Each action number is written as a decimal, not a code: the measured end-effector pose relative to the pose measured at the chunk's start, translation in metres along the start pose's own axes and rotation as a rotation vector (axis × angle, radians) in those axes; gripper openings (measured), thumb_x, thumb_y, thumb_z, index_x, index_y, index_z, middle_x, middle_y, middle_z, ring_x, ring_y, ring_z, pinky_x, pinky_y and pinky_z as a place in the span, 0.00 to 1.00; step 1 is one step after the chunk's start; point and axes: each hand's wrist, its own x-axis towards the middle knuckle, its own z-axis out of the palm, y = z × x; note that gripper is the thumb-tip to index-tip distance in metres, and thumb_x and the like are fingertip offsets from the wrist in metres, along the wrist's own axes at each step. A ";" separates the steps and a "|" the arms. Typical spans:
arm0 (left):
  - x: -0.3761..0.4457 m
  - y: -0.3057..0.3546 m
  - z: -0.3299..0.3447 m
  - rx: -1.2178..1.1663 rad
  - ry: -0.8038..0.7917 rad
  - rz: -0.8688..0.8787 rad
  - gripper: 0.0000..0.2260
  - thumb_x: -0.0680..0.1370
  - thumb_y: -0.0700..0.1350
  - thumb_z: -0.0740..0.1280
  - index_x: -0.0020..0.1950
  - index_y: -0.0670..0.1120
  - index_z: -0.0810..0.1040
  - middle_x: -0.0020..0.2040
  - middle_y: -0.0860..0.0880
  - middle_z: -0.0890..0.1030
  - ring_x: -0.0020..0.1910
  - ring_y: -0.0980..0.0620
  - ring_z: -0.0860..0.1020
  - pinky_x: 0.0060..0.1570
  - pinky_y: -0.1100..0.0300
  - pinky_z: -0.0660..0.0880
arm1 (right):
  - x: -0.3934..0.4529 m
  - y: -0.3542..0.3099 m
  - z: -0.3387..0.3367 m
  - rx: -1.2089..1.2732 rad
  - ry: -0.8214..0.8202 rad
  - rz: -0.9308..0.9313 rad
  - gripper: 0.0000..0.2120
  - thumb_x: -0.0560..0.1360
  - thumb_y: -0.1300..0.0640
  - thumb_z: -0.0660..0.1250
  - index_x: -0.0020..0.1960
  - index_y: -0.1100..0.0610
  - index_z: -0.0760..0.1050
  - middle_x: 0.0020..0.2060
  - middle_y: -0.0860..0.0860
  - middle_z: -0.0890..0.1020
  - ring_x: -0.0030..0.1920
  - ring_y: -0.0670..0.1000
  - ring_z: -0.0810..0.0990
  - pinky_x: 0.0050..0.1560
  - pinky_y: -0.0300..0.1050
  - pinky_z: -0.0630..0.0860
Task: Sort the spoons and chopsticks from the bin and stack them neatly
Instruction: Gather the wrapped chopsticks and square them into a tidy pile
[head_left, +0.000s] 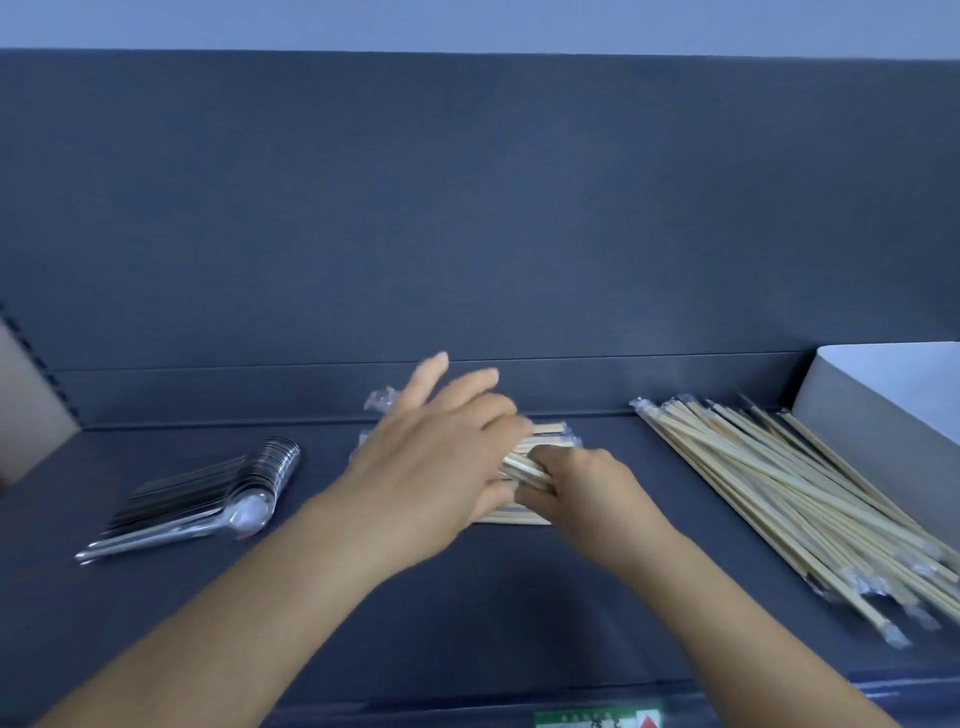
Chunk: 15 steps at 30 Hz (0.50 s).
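Observation:
A small bundle of wrapped wooden chopsticks (540, 441) lies at the middle of the dark shelf. My right hand (576, 486) grips its near end with curled fingers. My left hand (441, 441) hovers over the bundle's left part with fingers spread and straight, blurred by motion, and hides much of it. A stack of metal spoons (218, 493) lies to the left, bowls pointing right. A larger pile of wrapped chopsticks (789, 493) lies fanned out on the right.
A white bin (878, 405) stands at the right edge behind the large pile. The shelf (467, 613) has a dark back wall (467, 234), a cardboard side panel (31, 405) at the left, and a label strip (597, 719) on its front edge.

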 end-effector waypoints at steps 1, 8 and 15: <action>-0.009 0.002 0.014 -0.001 -0.143 -0.026 0.22 0.76 0.49 0.66 0.69 0.52 0.67 0.66 0.55 0.71 0.70 0.51 0.64 0.71 0.56 0.48 | 0.002 -0.005 0.006 -0.051 -0.005 -0.021 0.08 0.76 0.49 0.63 0.46 0.53 0.71 0.38 0.50 0.79 0.39 0.55 0.74 0.35 0.44 0.64; -0.036 -0.021 0.079 -0.086 -0.203 -0.227 0.26 0.72 0.33 0.57 0.68 0.51 0.64 0.58 0.53 0.71 0.59 0.50 0.69 0.58 0.59 0.63 | 0.016 -0.009 0.043 -0.187 0.038 -0.144 0.10 0.77 0.49 0.62 0.56 0.52 0.71 0.51 0.49 0.78 0.54 0.52 0.74 0.48 0.40 0.61; -0.040 -0.032 0.108 -0.086 -0.223 -0.258 0.29 0.69 0.30 0.60 0.68 0.51 0.63 0.58 0.52 0.66 0.57 0.50 0.65 0.55 0.62 0.62 | 0.017 0.004 0.068 -0.201 0.040 -0.134 0.17 0.78 0.53 0.58 0.66 0.49 0.68 0.57 0.47 0.74 0.58 0.51 0.69 0.61 0.40 0.60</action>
